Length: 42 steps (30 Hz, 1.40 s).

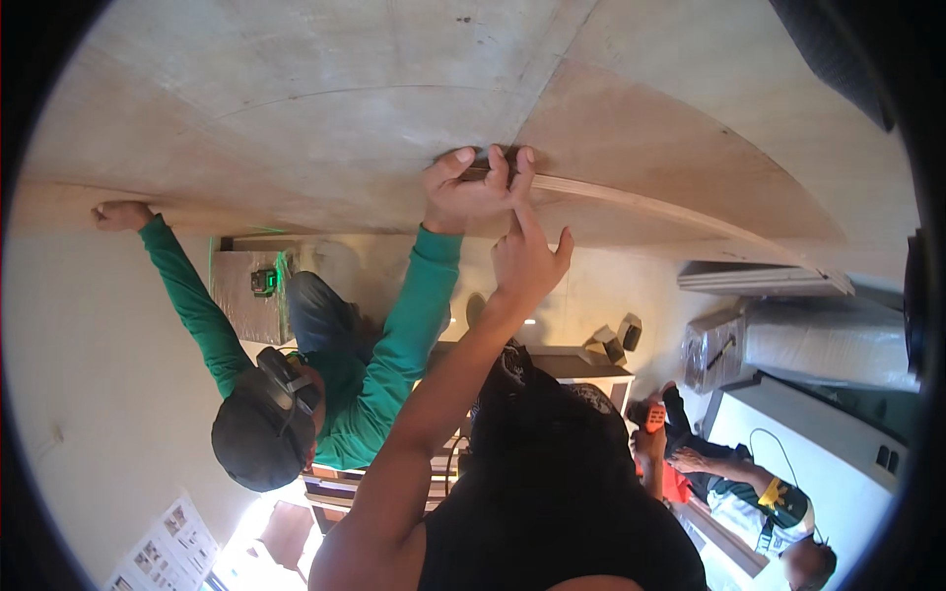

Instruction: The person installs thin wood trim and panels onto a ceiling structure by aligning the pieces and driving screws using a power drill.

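My left hand (530,261) reaches up to a large plywood panel (650,128), beside a curved thin wooden strip (641,200). Its thumb stands apart and a finger stretches up toward the strip; the other fingers are partly hidden. Touching it or just overlapping it is a co-worker's hand (471,192) in a green sleeve, with fingertips at the panel. That co-worker's other hand (123,215) rests against the panel's left end. Low at my right side, what appears to be my right hand (647,448) is closed around an orange power tool (654,418), its upper arm hidden by my torso.
A green laser level (264,283) sits on a wrapped box (251,320) at left. The green-sleeved co-worker wears a dark cap (258,433). Another person (778,502) sits lower right. Plastic-wrapped goods (828,340) and stacked boards (754,280) stand at right.
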Each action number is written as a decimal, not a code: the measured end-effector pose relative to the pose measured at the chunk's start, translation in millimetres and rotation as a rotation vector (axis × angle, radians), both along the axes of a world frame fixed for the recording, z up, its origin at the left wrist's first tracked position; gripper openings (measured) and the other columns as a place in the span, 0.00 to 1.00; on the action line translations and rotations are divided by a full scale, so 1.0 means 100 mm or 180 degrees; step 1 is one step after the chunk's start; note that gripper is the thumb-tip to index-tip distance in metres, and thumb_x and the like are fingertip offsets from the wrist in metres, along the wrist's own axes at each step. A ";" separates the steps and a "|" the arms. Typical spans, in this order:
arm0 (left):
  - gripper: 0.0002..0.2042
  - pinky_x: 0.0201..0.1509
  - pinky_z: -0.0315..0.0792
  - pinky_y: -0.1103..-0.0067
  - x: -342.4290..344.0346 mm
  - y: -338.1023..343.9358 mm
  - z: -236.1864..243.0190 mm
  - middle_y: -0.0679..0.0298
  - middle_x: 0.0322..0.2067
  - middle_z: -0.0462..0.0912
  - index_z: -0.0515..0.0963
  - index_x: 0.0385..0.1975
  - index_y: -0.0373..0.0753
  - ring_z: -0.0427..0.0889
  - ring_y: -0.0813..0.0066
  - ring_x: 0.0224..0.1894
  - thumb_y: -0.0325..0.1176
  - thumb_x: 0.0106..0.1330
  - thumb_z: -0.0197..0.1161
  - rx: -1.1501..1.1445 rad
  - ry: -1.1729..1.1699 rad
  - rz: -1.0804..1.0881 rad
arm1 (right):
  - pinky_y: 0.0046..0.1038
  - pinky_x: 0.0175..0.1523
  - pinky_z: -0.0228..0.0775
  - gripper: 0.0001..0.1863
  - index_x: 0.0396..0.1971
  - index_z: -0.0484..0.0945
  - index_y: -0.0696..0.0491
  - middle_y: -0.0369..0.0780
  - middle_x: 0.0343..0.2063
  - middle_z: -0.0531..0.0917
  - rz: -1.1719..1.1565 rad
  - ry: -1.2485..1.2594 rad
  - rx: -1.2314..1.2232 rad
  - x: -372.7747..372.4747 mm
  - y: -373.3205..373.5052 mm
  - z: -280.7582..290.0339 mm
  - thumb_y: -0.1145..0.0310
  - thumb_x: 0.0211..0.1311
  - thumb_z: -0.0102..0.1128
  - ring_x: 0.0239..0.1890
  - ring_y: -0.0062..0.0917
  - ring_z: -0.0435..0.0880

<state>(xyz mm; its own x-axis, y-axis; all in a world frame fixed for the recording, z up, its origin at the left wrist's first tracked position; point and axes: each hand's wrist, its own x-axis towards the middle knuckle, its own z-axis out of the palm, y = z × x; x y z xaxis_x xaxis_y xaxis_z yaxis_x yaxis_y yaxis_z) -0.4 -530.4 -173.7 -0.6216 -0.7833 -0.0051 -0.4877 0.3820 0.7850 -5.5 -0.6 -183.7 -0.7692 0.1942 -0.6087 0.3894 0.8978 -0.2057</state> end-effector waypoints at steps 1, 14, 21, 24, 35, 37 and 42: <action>0.47 0.34 0.80 0.55 -0.03 -0.01 -0.05 0.34 0.44 0.80 0.45 0.70 0.24 0.85 0.39 0.33 0.40 0.60 0.69 0.0026 0.0088 0.0089 | 0.30 0.23 0.74 0.15 0.38 0.77 0.56 0.40 0.21 0.83 0.0082 0.0096 -0.0190 0.00 -0.14 0.10 0.78 0.46 0.60 0.18 0.25 0.83; 0.48 0.45 0.80 0.54 0.37 -0.40 0.30 0.33 0.44 0.81 0.41 0.75 0.38 0.84 0.35 0.42 0.31 0.58 0.67 0.0406 -0.0707 -0.0089 | 0.29 0.22 0.75 0.12 0.41 0.79 0.53 0.40 0.20 0.84 0.0408 0.0227 -0.0346 -0.14 -0.45 0.11 0.72 0.57 0.54 0.16 0.26 0.83; 0.42 0.43 0.80 0.53 0.36 -0.37 -0.13 0.40 0.32 0.84 0.51 0.72 0.39 0.85 0.36 0.35 0.26 0.58 0.65 -0.0873 0.0818 0.0176 | 0.25 0.18 0.65 0.06 0.31 0.72 0.53 0.35 0.17 0.76 0.0418 0.0582 -0.0651 -0.21 -0.46 -0.08 0.77 0.52 0.53 0.14 0.18 0.74; 0.40 0.43 0.80 0.55 0.39 -0.30 -0.10 0.44 0.29 0.83 0.54 0.71 0.42 0.84 0.38 0.33 0.24 0.57 0.64 -0.0399 0.0797 0.0115 | 0.29 0.21 0.68 0.10 0.35 0.76 0.56 0.38 0.17 0.79 0.0141 0.0378 -0.0656 -0.21 -0.52 -0.01 0.75 0.50 0.55 0.16 0.25 0.79; 0.31 0.42 0.75 0.62 0.49 0.12 0.27 0.50 0.34 0.82 0.61 0.66 0.43 0.83 0.52 0.35 0.29 0.63 0.65 0.0460 0.1215 0.1203 | 0.34 0.28 0.73 0.18 0.43 0.76 0.55 0.42 0.20 0.82 0.0640 0.0724 -0.0799 0.12 -0.40 0.26 0.73 0.48 0.56 0.21 0.30 0.83; 0.20 0.41 0.74 0.65 0.59 0.21 0.32 0.54 0.30 0.82 0.69 0.58 0.39 0.83 0.56 0.34 0.31 0.67 0.63 0.0493 0.1320 0.1285 | 0.36 0.32 0.75 0.20 0.45 0.76 0.55 0.43 0.22 0.84 0.0710 0.0548 -0.0755 0.13 -0.27 0.20 0.73 0.48 0.56 0.24 0.34 0.85; 0.10 0.37 0.72 0.73 0.66 -0.03 0.44 0.59 0.25 0.82 0.79 0.37 0.33 0.80 0.67 0.28 0.33 0.76 0.55 0.0379 0.1460 0.0641 | 0.38 0.36 0.76 0.23 0.50 0.75 0.55 0.45 0.26 0.86 0.0749 0.0404 -0.0836 0.01 -0.07 -0.08 0.73 0.49 0.57 0.29 0.38 0.87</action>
<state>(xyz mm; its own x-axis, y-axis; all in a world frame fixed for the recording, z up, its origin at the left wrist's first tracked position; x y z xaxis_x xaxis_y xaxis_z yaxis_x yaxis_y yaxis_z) 65.3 -533.2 -130.1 -0.4177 -0.8983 0.1363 -0.1376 0.2108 0.9678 -4.7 -7.4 -191.6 -0.8468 -0.1469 -0.5113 0.1353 0.8700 -0.4741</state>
